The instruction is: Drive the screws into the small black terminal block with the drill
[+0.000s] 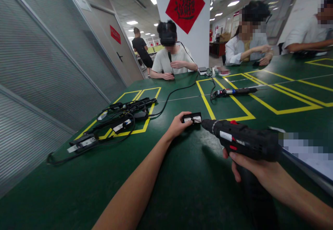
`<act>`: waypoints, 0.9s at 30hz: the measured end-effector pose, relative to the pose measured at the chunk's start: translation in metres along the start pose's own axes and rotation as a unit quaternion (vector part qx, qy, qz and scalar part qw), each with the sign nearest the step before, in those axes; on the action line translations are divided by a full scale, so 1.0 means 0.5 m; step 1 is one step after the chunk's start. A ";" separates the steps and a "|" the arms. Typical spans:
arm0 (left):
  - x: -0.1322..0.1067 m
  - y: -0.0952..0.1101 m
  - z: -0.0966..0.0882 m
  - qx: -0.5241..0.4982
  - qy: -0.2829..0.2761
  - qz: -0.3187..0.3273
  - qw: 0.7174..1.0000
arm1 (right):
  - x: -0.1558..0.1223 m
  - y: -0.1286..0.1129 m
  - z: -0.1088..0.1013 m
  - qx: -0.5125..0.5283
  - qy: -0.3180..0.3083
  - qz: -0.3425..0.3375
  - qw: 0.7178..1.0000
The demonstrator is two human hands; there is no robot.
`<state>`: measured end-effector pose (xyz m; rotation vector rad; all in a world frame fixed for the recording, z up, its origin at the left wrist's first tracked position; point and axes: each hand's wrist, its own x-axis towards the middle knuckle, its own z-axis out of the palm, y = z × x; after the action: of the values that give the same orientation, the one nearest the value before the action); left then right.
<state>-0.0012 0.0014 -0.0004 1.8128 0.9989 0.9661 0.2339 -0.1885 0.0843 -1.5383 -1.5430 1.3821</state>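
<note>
My left hand (180,124) is closed on a small black box-shaped part (195,115) with a pale inside, holding it at the green table's surface. Around the handle of a black cordless drill (241,138) with red buttons, my right hand (249,164) is wrapped. The drill lies level and points left, its chuck close to the right end of the black part. Whether the bit touches the part I cannot tell. Part of the drill's grip is dark and runs out of the lower edge of view.
On the left, several black devices with cables (125,119) lie over yellow tape on the green table (104,195). A pen-shaped electric screwdriver (236,91) rests at the back right. A blurred sheet (309,153) lies at the right edge. Several people sit across the table.
</note>
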 end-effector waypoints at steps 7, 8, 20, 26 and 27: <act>0.001 -0.003 -0.001 0.007 -0.001 0.006 1.000 | 0.001 0.003 0.001 -0.001 0.005 0.004 1.000; 0.002 -0.003 -0.001 0.008 0.000 0.006 1.000 | 0.001 0.004 0.001 -0.006 0.005 0.008 1.000; 0.000 0.000 0.000 0.021 -0.001 0.005 1.000 | 0.004 0.003 0.000 0.019 -0.005 -0.008 1.000; 0.002 -0.003 0.000 0.026 0.011 0.004 1.000 | 0.009 0.023 0.003 0.034 0.001 -0.029 0.999; 0.003 -0.004 0.001 0.026 0.015 0.004 1.000 | 0.009 0.023 0.003 0.033 0.000 -0.029 0.999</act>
<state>-0.0009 0.0032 -0.0020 1.8513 1.0453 0.9813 0.2362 -0.1870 0.0720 -1.4438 -1.5143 1.3869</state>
